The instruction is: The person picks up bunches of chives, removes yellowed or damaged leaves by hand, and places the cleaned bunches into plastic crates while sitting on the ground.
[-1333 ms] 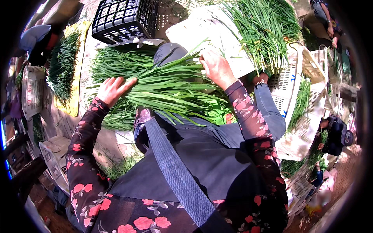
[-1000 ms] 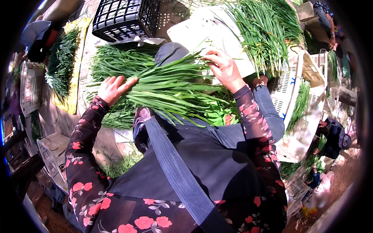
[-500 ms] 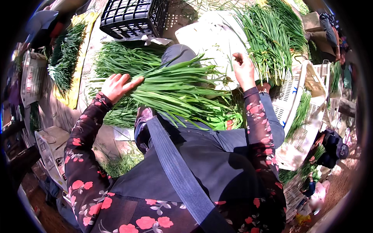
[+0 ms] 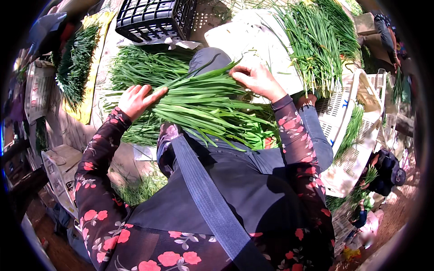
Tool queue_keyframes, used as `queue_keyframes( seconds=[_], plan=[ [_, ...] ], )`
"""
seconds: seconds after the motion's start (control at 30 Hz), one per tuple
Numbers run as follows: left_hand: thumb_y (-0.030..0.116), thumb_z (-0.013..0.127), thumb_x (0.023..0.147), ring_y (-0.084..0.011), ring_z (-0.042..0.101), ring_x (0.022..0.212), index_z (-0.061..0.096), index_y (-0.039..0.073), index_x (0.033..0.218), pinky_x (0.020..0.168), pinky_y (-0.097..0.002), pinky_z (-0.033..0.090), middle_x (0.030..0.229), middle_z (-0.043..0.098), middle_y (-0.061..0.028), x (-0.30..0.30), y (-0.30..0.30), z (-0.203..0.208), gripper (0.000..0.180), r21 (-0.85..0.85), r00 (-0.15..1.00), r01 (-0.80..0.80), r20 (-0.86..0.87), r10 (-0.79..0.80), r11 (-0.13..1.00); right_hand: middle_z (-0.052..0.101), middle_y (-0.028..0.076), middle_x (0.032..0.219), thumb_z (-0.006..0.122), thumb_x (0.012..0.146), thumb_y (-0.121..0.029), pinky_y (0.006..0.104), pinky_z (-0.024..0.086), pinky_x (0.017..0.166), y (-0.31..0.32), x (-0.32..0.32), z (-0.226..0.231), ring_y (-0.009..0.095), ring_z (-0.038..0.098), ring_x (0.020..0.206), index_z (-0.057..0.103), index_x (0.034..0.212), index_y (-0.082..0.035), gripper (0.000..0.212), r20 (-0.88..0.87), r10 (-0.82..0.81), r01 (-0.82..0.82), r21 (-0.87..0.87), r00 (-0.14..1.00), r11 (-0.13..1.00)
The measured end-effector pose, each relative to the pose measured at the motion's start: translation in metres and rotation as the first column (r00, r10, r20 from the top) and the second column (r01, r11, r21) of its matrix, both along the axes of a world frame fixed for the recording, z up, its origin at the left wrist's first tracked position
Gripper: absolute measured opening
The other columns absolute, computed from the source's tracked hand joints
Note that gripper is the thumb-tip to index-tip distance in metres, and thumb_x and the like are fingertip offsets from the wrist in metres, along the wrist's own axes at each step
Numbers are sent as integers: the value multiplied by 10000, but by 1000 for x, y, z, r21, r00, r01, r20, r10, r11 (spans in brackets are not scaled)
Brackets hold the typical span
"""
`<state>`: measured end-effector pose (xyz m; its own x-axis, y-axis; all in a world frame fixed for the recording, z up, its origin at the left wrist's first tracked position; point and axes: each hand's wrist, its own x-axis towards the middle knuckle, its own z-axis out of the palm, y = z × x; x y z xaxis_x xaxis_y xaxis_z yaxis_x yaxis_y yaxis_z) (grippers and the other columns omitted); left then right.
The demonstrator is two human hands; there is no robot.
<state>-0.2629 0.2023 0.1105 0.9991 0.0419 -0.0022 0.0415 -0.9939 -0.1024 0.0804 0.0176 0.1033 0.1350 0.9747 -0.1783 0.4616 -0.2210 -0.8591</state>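
A broad bunch of long flat green garlic chives [image 4: 203, 101] lies across my lap, its leaf tips fanned out to the right. My left hand [image 4: 138, 100] grips the bunch at its left end, thumb stretched over the leaves. At the upper right edge of the bunch, my right hand [image 4: 257, 79] pinches at the tip of a leaf with thumb and forefinger. A larger pile of chives [image 4: 140, 67] lies on the ground beyond my left hand. Under the fanned tips, a bright green and red thing [image 4: 269, 141] is partly hidden.
A black plastic crate [image 4: 149, 18] stands at the far left. White sacking [image 4: 251, 40] covers ground ahead, beside more chives [image 4: 312, 49]. Cream plastic baskets [image 4: 348, 149] stand at right. Dark greens [image 4: 77, 67] lie on yellow sacking [image 4: 83, 115] at left.
My right hand has moved left and slightly down, from above the sacking to the bunch's leaf tips, and its fingers have closed there. My left hand stays in place.
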Motion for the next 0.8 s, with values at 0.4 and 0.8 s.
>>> queue_keyframes(
  seconds=[0.4,0.8],
  plan=[
    [148,551,783,-184,522,701,419,239,1351,641,-317,449,881,528,-19,5,-1,1,590,-13,999,-17,-42,17,1000,681,97,866,668,750,-89,272,500,759,-9,-5,-27,142,631,787,649,997,21,272,-255,-86,62,-98,963,993],
    [160,545,780,-174,512,694,430,273,1341,634,-306,451,858,514,-12,7,-1,0,584,2,1000,18,-3,-18,1000,656,69,790,650,806,-135,222,448,476,-19,-4,-33,85,575,613,646,846,17,158,-467,-491,311,-410,736,857]
  ],
)
